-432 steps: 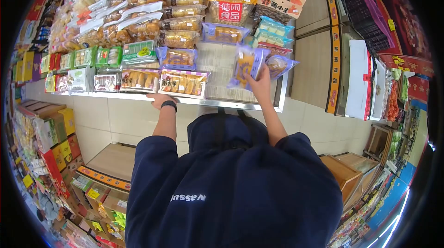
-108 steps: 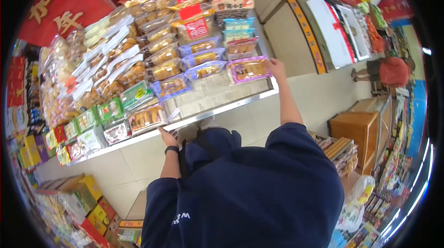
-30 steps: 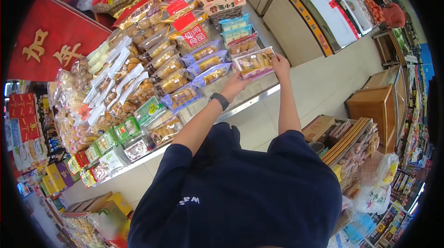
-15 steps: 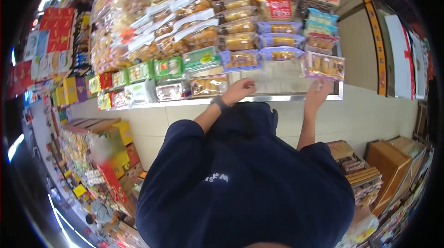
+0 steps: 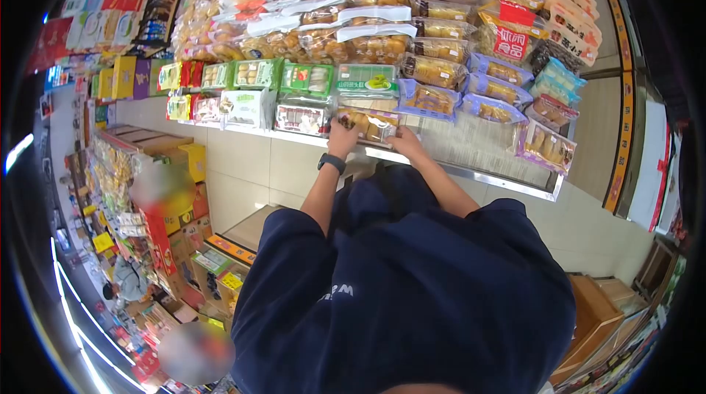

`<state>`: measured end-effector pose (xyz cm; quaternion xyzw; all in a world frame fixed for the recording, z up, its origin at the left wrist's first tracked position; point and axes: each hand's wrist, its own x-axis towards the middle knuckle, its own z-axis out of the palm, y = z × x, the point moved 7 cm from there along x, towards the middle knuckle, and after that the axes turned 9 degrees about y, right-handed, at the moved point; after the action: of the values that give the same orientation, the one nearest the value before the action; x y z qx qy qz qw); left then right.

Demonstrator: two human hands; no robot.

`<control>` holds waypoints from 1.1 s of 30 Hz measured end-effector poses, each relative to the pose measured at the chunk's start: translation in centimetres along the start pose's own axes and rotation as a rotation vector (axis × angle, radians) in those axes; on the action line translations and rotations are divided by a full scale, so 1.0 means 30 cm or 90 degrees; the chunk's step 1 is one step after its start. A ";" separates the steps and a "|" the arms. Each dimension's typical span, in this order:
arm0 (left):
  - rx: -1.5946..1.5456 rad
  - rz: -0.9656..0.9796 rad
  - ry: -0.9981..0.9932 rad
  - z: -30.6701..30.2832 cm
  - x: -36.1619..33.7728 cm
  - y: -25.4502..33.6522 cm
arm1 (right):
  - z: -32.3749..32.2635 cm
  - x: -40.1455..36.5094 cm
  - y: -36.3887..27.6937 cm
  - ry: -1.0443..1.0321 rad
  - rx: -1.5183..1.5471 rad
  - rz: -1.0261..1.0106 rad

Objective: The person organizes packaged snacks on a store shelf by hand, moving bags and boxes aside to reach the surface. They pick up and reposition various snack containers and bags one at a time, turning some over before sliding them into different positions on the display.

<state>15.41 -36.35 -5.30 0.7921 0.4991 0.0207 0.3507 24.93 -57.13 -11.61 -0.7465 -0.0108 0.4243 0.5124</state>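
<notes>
A clear, dark-edged pack of golden pastries (image 5: 378, 126) lies in the front row of the display, at its metal edge. My left hand (image 5: 343, 136), with a dark watch on the wrist, grips the pack's left end, fingers curled. My right hand (image 5: 405, 143) holds the opposite end. Just behind the pack are a green-topped tray pack (image 5: 366, 80) and a blue-purple pastry pack (image 5: 428, 99). A white-and-dark pack (image 5: 302, 120) sits close to my left hand. Farther right, a purple-edged pastry pack (image 5: 546, 145) rests at the display's corner.
Rows of bagged pastries (image 5: 382, 15) cover the display behind my hands. A metal rim (image 5: 471, 173) runs along its front, and bare slatted surface (image 5: 467, 138) shows right of my right hand. Stacked boxes (image 5: 184, 173) stand to the left, with other people beyond.
My right hand has left the purple-edged pack at the right corner and moved left to the golden pastry pack. My left hand has moved onto that pack's left end. The view has shifted.
</notes>
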 end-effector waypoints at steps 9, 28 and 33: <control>-0.092 -0.003 -0.109 -0.032 -0.019 0.034 | -0.101 -0.109 -0.095 0.105 0.190 -0.103; -0.220 0.372 -0.430 0.002 -0.292 0.751 | -0.645 -0.488 -0.579 0.345 0.026 -0.442; -0.427 0.174 -0.479 0.114 -0.341 0.752 | -0.833 -0.524 -0.184 0.423 0.256 -0.147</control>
<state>29.09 -52.19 8.38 0.6466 0.1965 -0.0612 0.7346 33.29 -80.50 5.32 -0.7216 0.1550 0.0932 0.6683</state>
